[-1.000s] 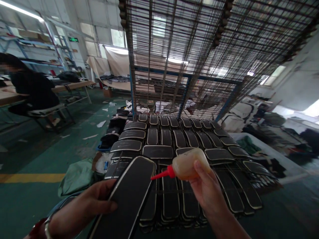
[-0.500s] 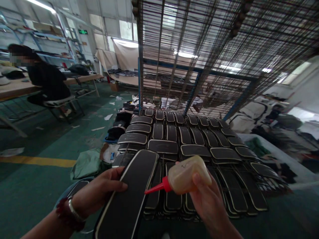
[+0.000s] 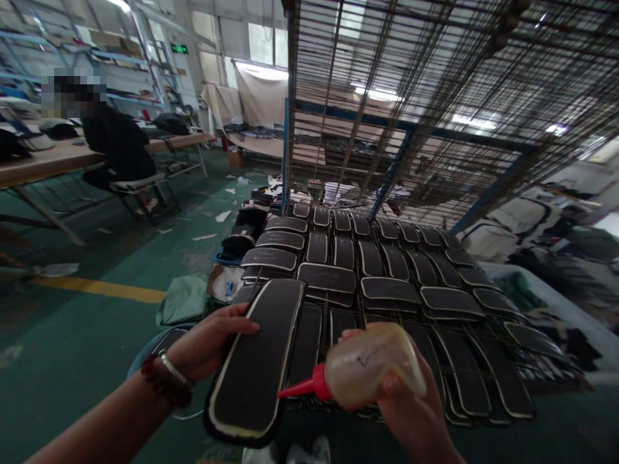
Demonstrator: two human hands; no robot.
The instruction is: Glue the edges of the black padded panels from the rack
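My left hand (image 3: 215, 341), with a bracelet at its wrist, grips the left edge of a long black panel (image 3: 258, 361) with a pale line round its rim. In my right hand (image 3: 406, 406) is a translucent squeeze bottle (image 3: 374, 364) holding yellowish liquid. Its red nozzle (image 3: 302, 386) points left, the tip at the panel's right edge. Behind and below, rows of similar black panels (image 3: 391, 290) lie on a wire rack.
A tilted wire grid (image 3: 411, 84) on a blue frame rises over the panels. Further left, a person in black (image 3: 118, 142) sits at a long table (image 3: 58, 158). A green cloth bundle (image 3: 184, 299) lies left of the rack, and white sacks (image 3: 503, 219) stand at right.
The view has shifted, so the room appears further right. The held panel now shows its lower end. The nozzle tip is lower along the panel's right edge.
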